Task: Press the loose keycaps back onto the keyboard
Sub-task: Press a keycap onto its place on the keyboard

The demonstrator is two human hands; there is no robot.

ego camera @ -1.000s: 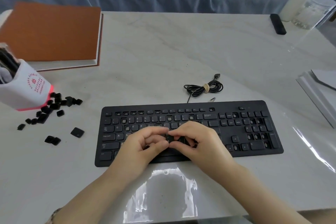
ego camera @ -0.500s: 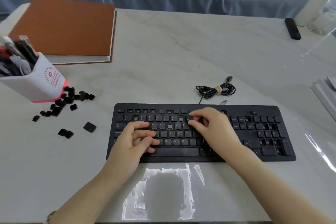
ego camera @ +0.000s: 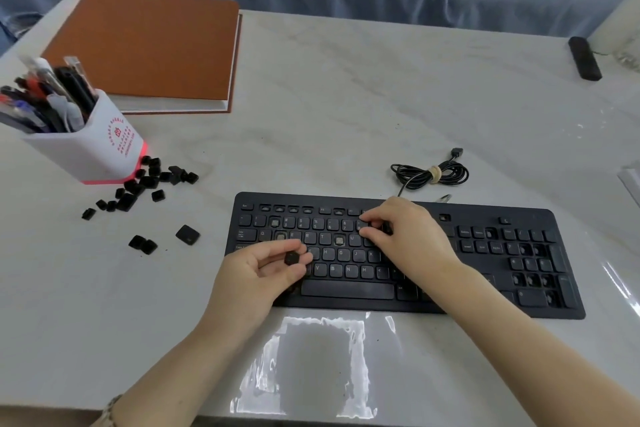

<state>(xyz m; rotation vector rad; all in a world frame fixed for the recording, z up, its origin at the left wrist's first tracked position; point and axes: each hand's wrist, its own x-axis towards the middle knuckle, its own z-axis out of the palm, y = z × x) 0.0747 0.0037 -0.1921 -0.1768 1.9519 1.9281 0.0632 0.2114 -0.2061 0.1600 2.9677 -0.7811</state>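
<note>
A black keyboard (ego camera: 502, 263) lies on the white table in front of me, with several bare key sockets showing in the letter rows and the number pad. My left hand (ego camera: 256, 274) hovers over its left end and pinches a small black keycap (ego camera: 292, 258) between thumb and fingertips. My right hand (ego camera: 405, 236) rests on the upper rows, its curled fingertips pressing down near the number row; what lies under them is hidden. Several loose black keycaps (ego camera: 145, 184) lie scattered left of the keyboard.
A white pen holder (ego camera: 93, 146) full of pens stands at the left, right beside the loose keycaps. A brown book (ego camera: 145, 45) lies behind it. The keyboard's coiled cable (ego camera: 429, 175) sits behind the keyboard. A black remote (ego camera: 584, 58) is at the far right.
My hands parted from the keyboard's middle. The right hand went up to the number row. The left hand turned palm up, and a keycap now shows between its fingers.
</note>
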